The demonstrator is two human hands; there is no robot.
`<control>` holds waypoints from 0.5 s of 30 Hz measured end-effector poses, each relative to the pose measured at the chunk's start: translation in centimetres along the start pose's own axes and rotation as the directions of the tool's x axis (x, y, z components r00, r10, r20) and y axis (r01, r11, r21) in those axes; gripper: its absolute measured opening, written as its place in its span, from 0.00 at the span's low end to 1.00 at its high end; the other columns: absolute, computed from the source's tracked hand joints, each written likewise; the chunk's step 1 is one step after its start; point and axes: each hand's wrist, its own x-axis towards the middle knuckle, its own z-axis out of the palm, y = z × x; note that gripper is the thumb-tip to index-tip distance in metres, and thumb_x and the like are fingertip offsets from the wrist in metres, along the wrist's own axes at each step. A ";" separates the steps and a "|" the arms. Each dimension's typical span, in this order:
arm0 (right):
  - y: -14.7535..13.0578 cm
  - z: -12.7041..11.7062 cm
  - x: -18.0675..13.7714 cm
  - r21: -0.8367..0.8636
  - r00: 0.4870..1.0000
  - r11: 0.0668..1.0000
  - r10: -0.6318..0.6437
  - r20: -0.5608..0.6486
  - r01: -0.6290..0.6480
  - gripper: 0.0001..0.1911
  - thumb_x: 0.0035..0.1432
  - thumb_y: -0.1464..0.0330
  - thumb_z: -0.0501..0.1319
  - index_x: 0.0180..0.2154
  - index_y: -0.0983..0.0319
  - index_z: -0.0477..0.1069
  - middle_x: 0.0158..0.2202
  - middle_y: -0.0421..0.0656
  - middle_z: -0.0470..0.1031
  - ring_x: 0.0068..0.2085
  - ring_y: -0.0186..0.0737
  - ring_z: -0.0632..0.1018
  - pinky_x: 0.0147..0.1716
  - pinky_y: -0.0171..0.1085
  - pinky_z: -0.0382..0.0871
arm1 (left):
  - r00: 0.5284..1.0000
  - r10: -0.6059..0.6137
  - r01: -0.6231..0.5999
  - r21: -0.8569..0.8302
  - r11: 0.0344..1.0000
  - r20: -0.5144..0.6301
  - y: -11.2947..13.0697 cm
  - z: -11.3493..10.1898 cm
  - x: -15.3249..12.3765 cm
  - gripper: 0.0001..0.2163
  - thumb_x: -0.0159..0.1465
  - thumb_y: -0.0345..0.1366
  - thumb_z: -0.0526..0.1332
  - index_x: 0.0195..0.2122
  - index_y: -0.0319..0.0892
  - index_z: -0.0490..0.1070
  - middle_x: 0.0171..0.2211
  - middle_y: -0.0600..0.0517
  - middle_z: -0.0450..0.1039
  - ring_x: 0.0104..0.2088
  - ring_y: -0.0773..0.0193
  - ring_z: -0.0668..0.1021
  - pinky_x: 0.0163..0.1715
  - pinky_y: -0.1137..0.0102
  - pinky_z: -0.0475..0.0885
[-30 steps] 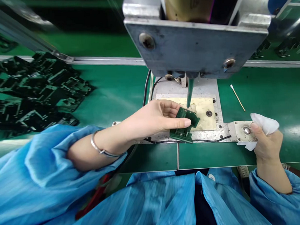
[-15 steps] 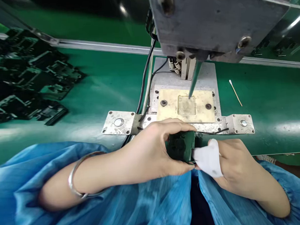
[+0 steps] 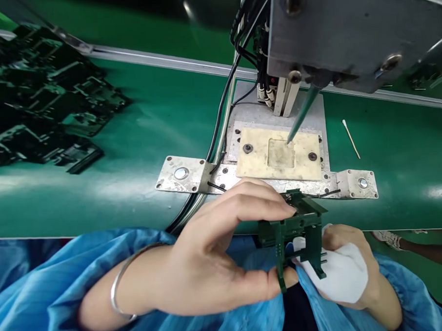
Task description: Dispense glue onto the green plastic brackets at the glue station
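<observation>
Between the thumb and fingers of my left hand (image 3: 224, 248) is a dark green plastic frame (image 3: 300, 225), tilted, with two legs pointing down toward me. My right hand (image 3: 360, 266) is closed on a white cloth (image 3: 345, 272) just behind and to the right of the frame's legs. Part of the cloth shows through the gap between those legs. The frame hides some of my right fingertips, so I cannot tell whether they touch it. Beyond both hands lies a cream fixture plate (image 3: 255, 166) with a shallow square recess, a thin rod hanging over it.
A grey press head (image 3: 332, 34) overhangs the fixture. Metal button brackets stand left (image 3: 163, 175) and right (image 3: 370, 178). Black cables (image 3: 218, 112) run along the left. A cotton swab (image 3: 350, 139) lies at right; many dark green parts (image 3: 49, 100) are piled at far left.
My left hand has turned the green frame so its legs face me. My right hand, with the cloth, has moved down and slightly right. The view has shifted a little.
</observation>
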 end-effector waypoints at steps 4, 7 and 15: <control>-0.4 1.1 1.4 -0.043 0.994 0.993 -0.109 -0.011 0.108 0.12 0.65 0.69 0.51 0.27 0.58 0.61 0.19 0.36 0.64 0.18 0.33 0.66 0.20 0.35 0.58 | 0.999 0.028 -0.028 -0.016 0.999 0.018 0.5 0.1 0.2 0.27 0.52 0.29 0.76 0.52 0.43 0.70 0.42 0.47 0.76 0.41 0.58 0.79 0.43 0.64 0.79; -0.5 1.4 1.9 -0.100 0.978 0.974 -0.207 -0.037 0.202 0.13 0.66 0.71 0.50 0.27 0.58 0.60 0.20 0.36 0.63 0.19 0.33 0.65 0.20 0.36 0.55 | 0.999 0.043 -0.043 -0.015 0.999 0.016 0.5 0.1 0.1 0.27 0.50 0.28 0.77 0.50 0.42 0.70 0.41 0.48 0.76 0.40 0.59 0.79 0.42 0.64 0.79; 0.4 1.4 2.0 0.004 0.973 0.974 -0.228 -0.035 0.228 0.14 0.67 0.72 0.48 0.26 0.57 0.56 0.17 0.34 0.59 0.16 0.32 0.58 0.18 0.37 0.50 | 1.000 0.012 -0.014 -0.075 0.997 -0.023 0.2 0.5 -0.7 0.29 0.49 0.25 0.77 0.51 0.42 0.70 0.41 0.47 0.74 0.40 0.60 0.78 0.44 0.65 0.78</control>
